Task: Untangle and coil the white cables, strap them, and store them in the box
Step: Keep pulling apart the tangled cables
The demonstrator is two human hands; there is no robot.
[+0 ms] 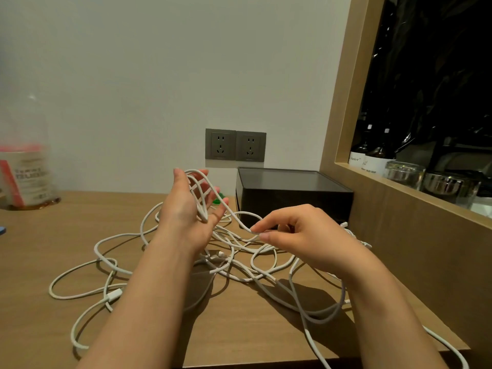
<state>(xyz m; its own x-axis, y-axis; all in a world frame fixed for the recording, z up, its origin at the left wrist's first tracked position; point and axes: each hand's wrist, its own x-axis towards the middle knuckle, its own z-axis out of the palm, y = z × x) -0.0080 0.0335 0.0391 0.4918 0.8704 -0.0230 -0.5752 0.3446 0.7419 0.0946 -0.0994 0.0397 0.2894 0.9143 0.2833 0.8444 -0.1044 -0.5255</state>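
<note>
A tangle of white cables [239, 265] sprawls over the wooden table [40, 249], with plugs showing at several spots. My left hand [190, 209] is raised above the pile, palm up, with loops of white cable wound around its spread fingers. From those loops one strand runs down to my right hand [300, 233], which pinches it between thumb and fingertips just in front of the box. The dark box [290, 194] stands behind the tangle against the wall; its top looks like a closed lid. A small green thing [218, 198], maybe a strap, peeks out behind my left fingers.
A clear plastic jar [26, 171] with a red and white label stands at the far left. Two wall sockets [235, 145] sit above the box. A wooden-framed niche [415, 187] on the right holds bottles and glass jars. One cable hangs over the table's front edge.
</note>
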